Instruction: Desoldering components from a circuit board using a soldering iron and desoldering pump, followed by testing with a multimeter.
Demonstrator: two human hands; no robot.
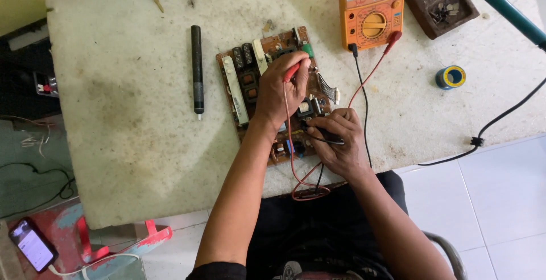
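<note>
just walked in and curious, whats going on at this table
A person sits at a worn white table with a brown circuit board in front of them. Their left hand holds a red probe down on the board, and their right hand holds a black probe near the board's lower edge. Both leads run to an orange analogue multimeter at the table's far side. A black desoldering pump, a solder spool and a teal-handled soldering iron lie nearby.

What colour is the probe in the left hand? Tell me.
Red probe, seen in the head view.
</note>
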